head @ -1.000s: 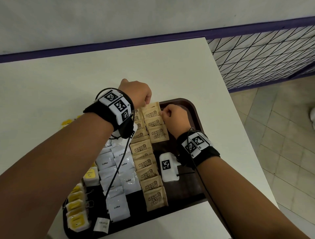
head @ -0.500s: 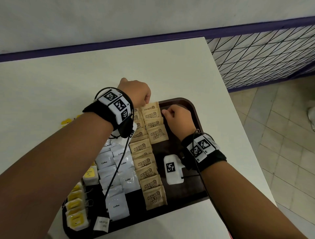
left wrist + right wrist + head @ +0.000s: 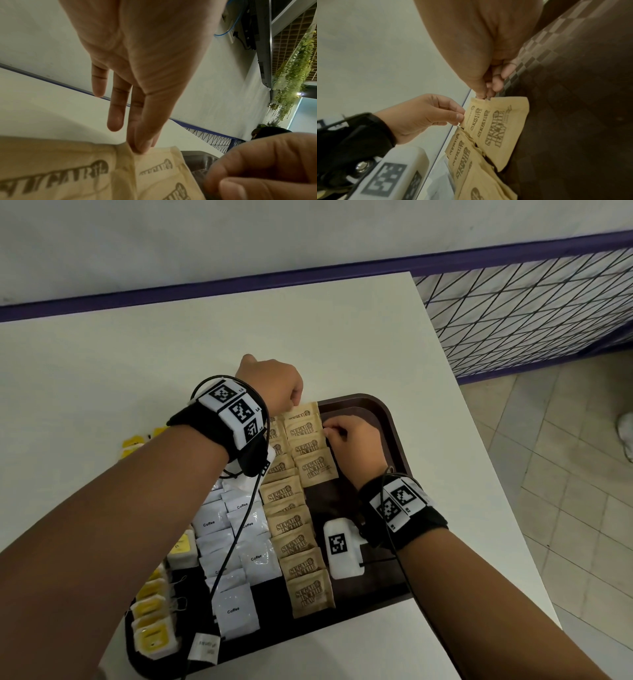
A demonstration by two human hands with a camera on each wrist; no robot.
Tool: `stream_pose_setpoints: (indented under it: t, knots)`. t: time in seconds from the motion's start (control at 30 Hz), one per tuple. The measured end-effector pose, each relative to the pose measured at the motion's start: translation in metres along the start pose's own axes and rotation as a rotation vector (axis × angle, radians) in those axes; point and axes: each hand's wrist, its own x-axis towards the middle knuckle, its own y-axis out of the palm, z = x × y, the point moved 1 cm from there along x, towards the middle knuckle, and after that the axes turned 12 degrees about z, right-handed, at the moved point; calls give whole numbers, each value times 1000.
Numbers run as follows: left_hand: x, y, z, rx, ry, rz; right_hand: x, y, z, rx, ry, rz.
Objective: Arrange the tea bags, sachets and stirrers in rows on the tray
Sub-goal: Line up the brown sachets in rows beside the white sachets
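Head view: flat brown paper sugar sachets [image 3: 310, 450] overlap on the smooth dark tray [image 3: 383, 419].

Bare tray [image 3: 383, 440] floor lies open right of the sugar sachets [image 3: 294, 542]; a white tagged block [image 3: 342, 549] sits there.

White table [image 3: 171, 354] — tiled floor [image 3: 565, 474]

Matt brown paper sugar sachets [image 3: 313, 446], textured dark plastic tray [image 3: 383, 419]
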Motion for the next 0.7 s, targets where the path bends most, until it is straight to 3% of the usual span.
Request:
stream_pose_setpoints:
  t: [0.43, 0.63, 0.7]
  knots:
    - [-2, -1, 1, -38, 7, -9, -21, -1, -4, 42, 105, 45]
    - [-71, 1, 1, -374, 82, -347, -68, -36, -8, -1, 8, 58]
    - [-121, 21, -7, -532, 160, -367, -103, -53, -25, -1, -23, 72]
